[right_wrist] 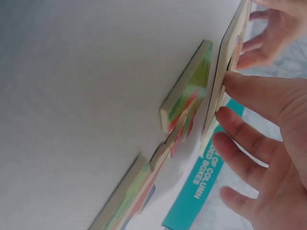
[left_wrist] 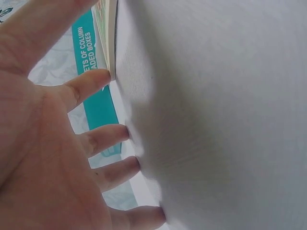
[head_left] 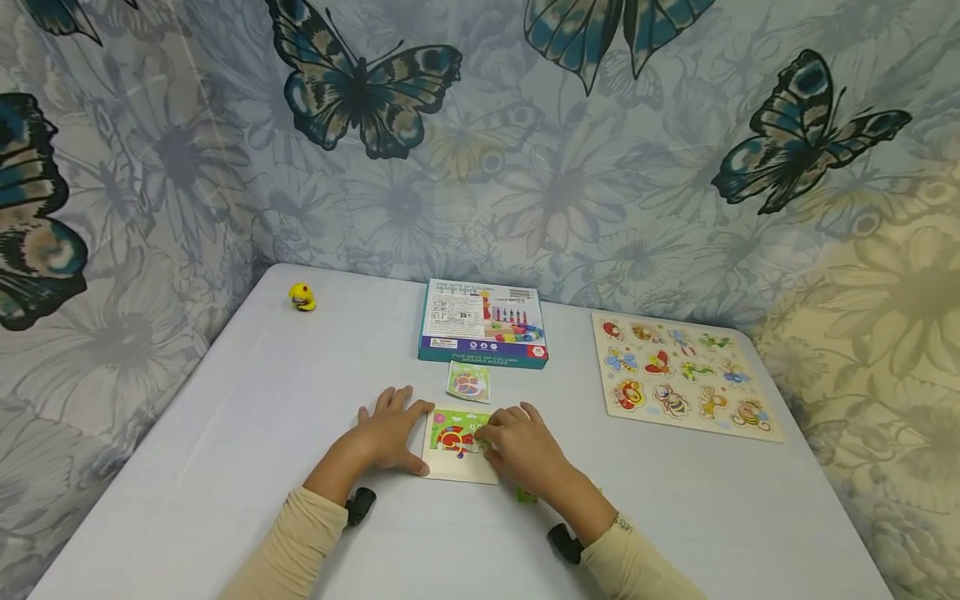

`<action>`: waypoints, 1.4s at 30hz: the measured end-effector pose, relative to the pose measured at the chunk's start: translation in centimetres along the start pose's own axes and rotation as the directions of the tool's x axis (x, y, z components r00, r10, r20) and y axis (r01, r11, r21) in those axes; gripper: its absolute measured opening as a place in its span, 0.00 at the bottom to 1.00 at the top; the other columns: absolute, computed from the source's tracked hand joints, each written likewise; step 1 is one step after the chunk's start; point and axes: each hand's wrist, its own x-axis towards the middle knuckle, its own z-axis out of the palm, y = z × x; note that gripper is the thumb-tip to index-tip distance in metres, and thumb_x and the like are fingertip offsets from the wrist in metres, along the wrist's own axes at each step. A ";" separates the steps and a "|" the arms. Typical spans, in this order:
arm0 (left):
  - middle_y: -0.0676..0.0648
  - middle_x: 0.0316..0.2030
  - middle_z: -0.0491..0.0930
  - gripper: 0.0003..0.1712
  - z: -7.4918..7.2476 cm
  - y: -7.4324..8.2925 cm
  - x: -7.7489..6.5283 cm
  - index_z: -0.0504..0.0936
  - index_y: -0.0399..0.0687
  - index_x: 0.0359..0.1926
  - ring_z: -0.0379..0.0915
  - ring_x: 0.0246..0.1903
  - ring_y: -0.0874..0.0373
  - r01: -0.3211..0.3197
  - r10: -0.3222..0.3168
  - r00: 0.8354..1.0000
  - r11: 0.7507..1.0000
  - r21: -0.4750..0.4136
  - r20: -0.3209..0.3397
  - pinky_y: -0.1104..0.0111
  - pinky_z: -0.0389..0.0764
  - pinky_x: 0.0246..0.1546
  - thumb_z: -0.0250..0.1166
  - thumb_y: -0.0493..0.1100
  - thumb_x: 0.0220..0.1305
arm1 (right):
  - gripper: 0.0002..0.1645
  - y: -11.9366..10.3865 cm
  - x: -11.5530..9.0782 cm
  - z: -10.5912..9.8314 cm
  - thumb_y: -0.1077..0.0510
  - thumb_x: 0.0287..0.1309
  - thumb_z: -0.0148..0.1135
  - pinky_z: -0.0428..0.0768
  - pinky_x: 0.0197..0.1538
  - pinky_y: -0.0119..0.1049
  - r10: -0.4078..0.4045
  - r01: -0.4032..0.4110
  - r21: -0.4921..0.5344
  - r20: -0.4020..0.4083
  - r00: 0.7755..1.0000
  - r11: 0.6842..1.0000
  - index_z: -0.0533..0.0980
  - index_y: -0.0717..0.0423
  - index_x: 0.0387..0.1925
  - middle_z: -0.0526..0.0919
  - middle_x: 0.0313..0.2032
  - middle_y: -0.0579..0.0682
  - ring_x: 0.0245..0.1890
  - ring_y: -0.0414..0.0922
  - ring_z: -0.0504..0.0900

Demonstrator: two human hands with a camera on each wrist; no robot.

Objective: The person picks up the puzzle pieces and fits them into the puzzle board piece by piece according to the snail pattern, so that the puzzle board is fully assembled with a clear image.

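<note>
A small wooden puzzle board [head_left: 459,472] with a green and red picture lies flat on the table in the head view. Along its left edge rest the index fingertip and thumb of my left hand [head_left: 390,437]; that hand is spread with its fingers fairly straight. My right hand [head_left: 528,450] is over the board's right side, thumb and fingers pinching a puzzle piece [head_left: 480,442] mostly hidden by them. In the right wrist view, loose wooden pieces, one green and red [right_wrist: 189,88], another green-edged [right_wrist: 125,194], lie on the table beside the board.
Behind the board is a picture card [head_left: 468,382], then a flat boxed game [head_left: 483,325]. At the right lies a larger insect puzzle board [head_left: 686,379]. A small yellow toy [head_left: 302,297] stands far left. Patterned walls border the white table [head_left: 360,333].
</note>
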 end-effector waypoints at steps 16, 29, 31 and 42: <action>0.38 0.67 0.49 0.52 0.1 0.0 0.1 0.64 0.58 0.62 0.37 0.66 0.36 0.006 -0.006 1.000 1.000 0.000 0.000 0.31 0.46 0.53 0.76 0.58 0.32 | 0.16 0.6 -1.1 -0.9 0.50 0.49 0.65 0.61 0.60 0.54 -0.013 0.010 0.066 0.051 0.999 0.998 0.80 0.43 0.43 0.81 0.44 0.42 0.49 0.45 0.74; 0.38 0.67 0.48 0.52 0.1 -0.1 0.1 0.63 0.58 0.63 0.38 0.66 0.37 -0.005 0.005 1.000 1.000 0.010 0.003 0.31 0.47 0.53 0.75 0.58 0.33 | 0.17 2.5 -5.1 -2.4 0.49 0.42 0.70 0.64 0.58 0.52 0.050 -0.064 0.100 0.132 0.990 0.993 0.81 0.44 0.38 0.81 0.40 0.40 0.45 0.43 0.75; 0.38 0.67 0.48 0.52 0.0 -0.1 0.1 0.63 0.58 0.63 0.37 0.66 0.37 -0.005 0.005 1.000 1.000 0.006 0.005 0.31 0.47 0.53 0.75 0.58 0.33 | 0.17 2.7 -5.6 -2.4 0.48 0.40 0.71 0.64 0.57 0.54 0.047 -0.063 0.106 0.148 0.988 0.992 0.81 0.43 0.37 0.81 0.39 0.40 0.44 0.43 0.75; 0.39 0.67 0.49 0.52 0.6 -0.4 0.6 0.64 0.59 0.62 0.38 0.66 0.37 0.001 -0.001 1.000 1.000 0.005 -0.001 0.31 0.47 0.53 0.76 0.59 0.32 | 0.16 2.6 -6.7 -1.7 0.52 0.39 0.72 0.64 0.56 0.54 0.034 -0.046 0.114 0.108 0.994 0.992 0.81 0.44 0.36 0.80 0.37 0.39 0.44 0.43 0.75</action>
